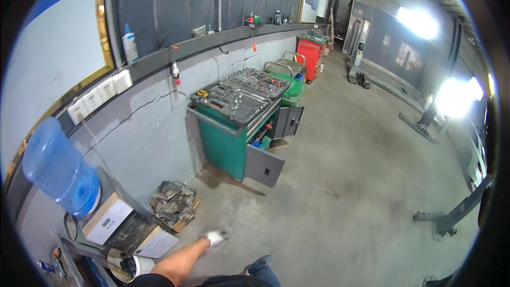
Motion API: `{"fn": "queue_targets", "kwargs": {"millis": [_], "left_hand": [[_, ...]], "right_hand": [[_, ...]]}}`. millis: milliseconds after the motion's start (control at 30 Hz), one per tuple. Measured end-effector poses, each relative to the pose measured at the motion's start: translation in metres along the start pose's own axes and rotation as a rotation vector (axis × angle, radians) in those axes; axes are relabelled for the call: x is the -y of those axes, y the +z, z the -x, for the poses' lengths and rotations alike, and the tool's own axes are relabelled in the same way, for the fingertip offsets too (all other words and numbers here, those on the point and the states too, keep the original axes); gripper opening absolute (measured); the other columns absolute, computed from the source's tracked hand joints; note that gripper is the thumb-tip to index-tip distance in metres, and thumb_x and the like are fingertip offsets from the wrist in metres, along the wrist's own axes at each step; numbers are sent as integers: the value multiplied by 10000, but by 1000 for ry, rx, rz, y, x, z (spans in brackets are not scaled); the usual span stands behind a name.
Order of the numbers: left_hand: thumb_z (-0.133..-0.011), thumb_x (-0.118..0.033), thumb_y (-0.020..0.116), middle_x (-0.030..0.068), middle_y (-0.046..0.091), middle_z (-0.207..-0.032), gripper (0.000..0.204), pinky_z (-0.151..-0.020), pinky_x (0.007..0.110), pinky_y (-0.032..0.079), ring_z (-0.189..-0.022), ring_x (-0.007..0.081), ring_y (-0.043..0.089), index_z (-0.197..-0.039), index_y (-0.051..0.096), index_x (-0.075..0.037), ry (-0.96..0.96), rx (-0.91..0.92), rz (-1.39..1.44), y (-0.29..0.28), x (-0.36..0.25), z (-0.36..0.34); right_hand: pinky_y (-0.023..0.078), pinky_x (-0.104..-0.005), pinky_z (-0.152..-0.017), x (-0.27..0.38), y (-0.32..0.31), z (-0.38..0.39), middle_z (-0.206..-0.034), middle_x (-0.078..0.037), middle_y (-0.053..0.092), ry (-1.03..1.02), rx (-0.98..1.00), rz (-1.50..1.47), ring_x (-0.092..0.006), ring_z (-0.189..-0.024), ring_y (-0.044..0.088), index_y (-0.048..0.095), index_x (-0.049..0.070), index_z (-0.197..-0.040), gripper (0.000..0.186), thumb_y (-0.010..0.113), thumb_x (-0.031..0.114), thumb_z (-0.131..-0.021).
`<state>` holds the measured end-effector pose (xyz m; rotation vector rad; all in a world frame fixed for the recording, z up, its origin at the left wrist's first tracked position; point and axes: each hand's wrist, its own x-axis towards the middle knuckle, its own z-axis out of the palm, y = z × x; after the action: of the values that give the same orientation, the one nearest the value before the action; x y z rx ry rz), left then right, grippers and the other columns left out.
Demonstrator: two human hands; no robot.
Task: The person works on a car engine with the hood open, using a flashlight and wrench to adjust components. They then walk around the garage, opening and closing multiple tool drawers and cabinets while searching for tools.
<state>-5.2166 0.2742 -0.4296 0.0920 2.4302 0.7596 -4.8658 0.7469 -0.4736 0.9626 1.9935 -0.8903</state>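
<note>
My left hand (pixel 215 237), in a white glove, hangs over the floor at the lower middle, right of a boxy appliance (pixel 109 218) topped by a blue water bottle (pixel 58 167). Its fingers are blurred, and I cannot make out whether they hold anything. A box of dark, crumpled material (pixel 172 202) lies beside the wall, just beyond the hand. Ahead is a green tool cart (pixel 215 146) with its doors open and socket and wrench sets (pixel 244 103) on top. A white bucket (pixel 143 266) stands below my forearm. My right hand is out of view.
A green bin (pixel 292 93), a trolley and a red tool cabinet (pixel 308 58) line the wall. On the right are lift posts with arms (pixel 446 215) low over the floor (pixel 345 180). My shoe (pixel 263 263) shows at the bottom. Power sockets (pixel 106 90) and small bottles are along the wall.
</note>
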Motion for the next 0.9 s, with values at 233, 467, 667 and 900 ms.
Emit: {"fn": "queue_targets", "kwargs": {"millis": [233,467,667,900], "left_hand": [[-927,-352,487,137,658,-1198,391,-928,412,493,-1087,332,629,-1173,683,-118,-247,561,-299,35,72,-19],[-935,-393,502,168,665,-1114,416,-893,427,491,-1016,339,634,-1146,682,-83,-387,643,-51,14,16,-166],[-942,-428,515,194,672,-1043,448,-862,439,490,-955,346,638,-1123,682,-53,-256,333,-63,-104,-76,-411],[-954,-422,551,190,659,-1163,431,-942,422,488,-1085,349,625,-1215,628,-88,110,-128,296,-332,-311,-573]], "right_hand": [[480,-270,-527,304,-279,-63,-691,-5,629,-343,-39,-370,-94,-606,578,679,119,-987,173,604,260,-920],[517,-348,-480,427,-392,-263,-737,-93,649,-329,-47,-680,-209,-564,626,599,21,-1065,256,659,-1,-817],[474,-307,-512,449,-388,-302,-685,-47,624,-399,-91,-146,-163,-574,572,693,92,-930,134,590,177,-925],[451,-300,-526,510,-469,-335,-718,-15,622,-338,154,-681,-130,-593,546,684,86,-928,139,634,215,-912]]}}
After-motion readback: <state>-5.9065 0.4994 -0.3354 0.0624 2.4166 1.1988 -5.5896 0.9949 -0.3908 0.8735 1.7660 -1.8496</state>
